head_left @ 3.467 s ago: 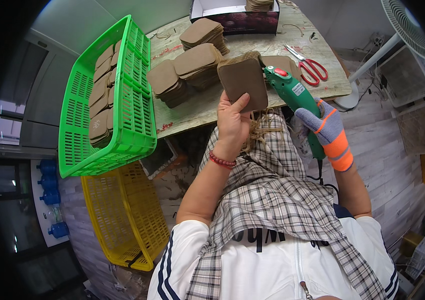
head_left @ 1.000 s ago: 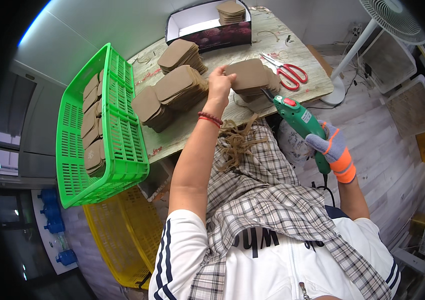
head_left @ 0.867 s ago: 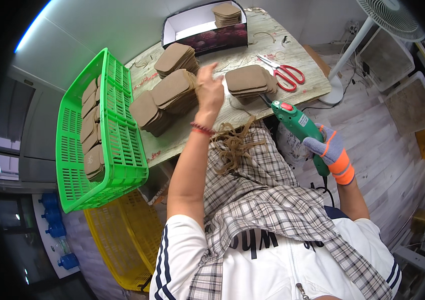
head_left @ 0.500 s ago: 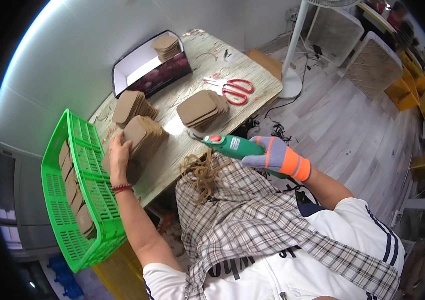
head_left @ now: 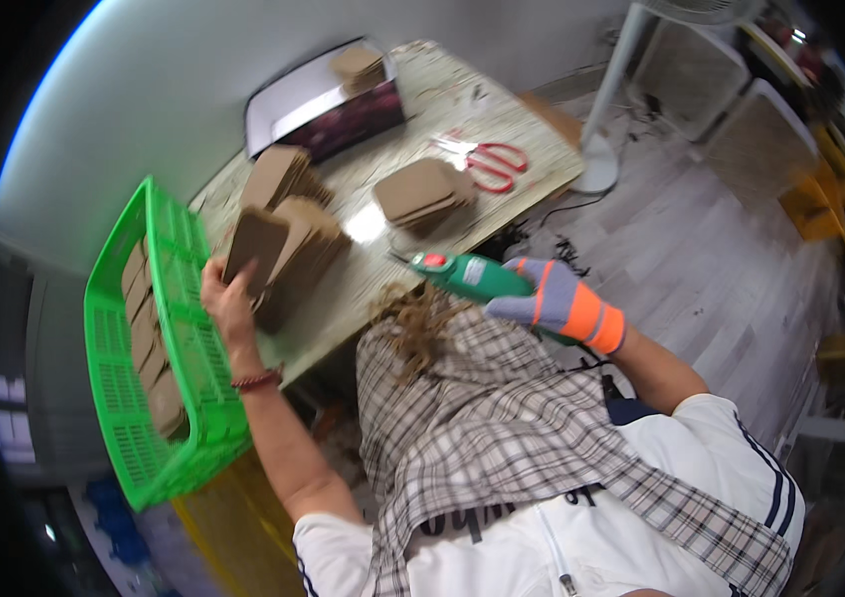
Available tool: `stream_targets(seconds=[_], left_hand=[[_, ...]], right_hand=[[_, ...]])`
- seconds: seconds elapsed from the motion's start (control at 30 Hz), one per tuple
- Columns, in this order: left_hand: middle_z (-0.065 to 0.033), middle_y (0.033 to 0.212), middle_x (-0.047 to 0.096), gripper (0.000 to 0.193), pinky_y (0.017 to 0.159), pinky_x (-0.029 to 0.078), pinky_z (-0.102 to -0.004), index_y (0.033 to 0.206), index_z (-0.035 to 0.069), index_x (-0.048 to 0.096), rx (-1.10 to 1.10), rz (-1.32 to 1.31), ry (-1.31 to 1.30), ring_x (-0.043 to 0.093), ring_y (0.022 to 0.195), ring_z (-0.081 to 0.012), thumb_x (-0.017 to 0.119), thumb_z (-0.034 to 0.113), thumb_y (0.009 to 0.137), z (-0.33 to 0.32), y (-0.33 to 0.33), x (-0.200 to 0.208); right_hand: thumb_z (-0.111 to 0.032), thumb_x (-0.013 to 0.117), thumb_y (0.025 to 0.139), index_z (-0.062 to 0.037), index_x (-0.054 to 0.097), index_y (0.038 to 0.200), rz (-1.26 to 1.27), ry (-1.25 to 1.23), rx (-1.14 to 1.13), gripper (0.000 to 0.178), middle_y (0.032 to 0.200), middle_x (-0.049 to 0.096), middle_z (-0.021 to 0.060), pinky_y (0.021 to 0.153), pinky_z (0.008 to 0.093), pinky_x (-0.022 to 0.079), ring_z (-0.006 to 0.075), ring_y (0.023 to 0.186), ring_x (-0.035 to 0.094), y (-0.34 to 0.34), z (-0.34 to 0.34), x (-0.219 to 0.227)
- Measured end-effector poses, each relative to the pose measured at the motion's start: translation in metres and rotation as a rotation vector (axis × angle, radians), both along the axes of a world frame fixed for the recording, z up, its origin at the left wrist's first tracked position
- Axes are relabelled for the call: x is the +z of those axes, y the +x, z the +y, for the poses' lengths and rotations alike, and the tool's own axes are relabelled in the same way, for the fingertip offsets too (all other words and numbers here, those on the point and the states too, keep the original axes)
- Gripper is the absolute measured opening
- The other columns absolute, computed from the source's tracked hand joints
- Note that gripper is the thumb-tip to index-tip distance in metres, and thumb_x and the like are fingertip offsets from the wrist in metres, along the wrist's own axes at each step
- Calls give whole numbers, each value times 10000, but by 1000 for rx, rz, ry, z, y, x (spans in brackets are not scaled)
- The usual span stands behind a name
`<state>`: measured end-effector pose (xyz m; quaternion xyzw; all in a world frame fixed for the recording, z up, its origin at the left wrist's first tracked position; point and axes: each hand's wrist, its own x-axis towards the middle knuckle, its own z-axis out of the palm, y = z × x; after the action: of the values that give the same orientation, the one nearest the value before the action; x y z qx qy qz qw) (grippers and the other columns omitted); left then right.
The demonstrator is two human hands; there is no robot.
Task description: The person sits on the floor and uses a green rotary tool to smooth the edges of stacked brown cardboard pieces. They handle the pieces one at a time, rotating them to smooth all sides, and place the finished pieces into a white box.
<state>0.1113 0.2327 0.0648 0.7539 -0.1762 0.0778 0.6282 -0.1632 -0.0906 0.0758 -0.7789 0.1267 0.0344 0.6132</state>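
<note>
Left hand (head_left: 226,298) gripping brown sheet (head_left: 255,249), table edge (head_left: 338,343) beside

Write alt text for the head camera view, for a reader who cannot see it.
A person's bare left hand grips a flat brown cardboard piece beside the stacks on a worktable, while the gloved right hand holds a green power tool. A green crate of similar pieces stands at left; red scissors lie on the table.

A single head-worn fisheye camera looks steeply down from above the person's chest, facing the desk (head_left: 502,204) ahead. It sits close, bending straight edges toward its dark rim.
</note>
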Motion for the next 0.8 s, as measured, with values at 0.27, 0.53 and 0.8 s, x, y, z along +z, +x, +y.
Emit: stream_targets(seconds=[0.27, 0.53, 0.8], left_hand=[[-52, 1181, 570, 495, 917, 461, -396, 1272, 82, 459, -74, 428, -1055, 549, 1063, -228, 651, -8, 824, -74, -90, -22], [-106, 1204, 572, 375, 1011, 436, -431, 1193, 22, 507, -114, 644, -1580, 539, 1123, -251, 614, -32, 837, -122, -101, -21], [-109, 1186, 575, 355, 1009, 443, -424, 1184, 30, 515, -164, 670, -1579, 542, 1119, -251, 603, -31, 846, -143, -107, -28]], right_hand=[[-264, 750, 781, 12, 591, 1035, -104, -20, -13, 407, 736, 624, 18, 541, 205, 443, 38, 602, 544, 15, 21, -6], [-271, 749, 786, 17, 587, 1029, -96, 35, -74, 411, 723, 621, 13, 530, 195, 441, 34, 583, 544, 18, 29, 0], [-265, 738, 795, 17, 590, 1023, -103, 30, -83, 391, 695, 610, 8, 512, 200, 426, 35, 565, 523, 19, 28, 0]])
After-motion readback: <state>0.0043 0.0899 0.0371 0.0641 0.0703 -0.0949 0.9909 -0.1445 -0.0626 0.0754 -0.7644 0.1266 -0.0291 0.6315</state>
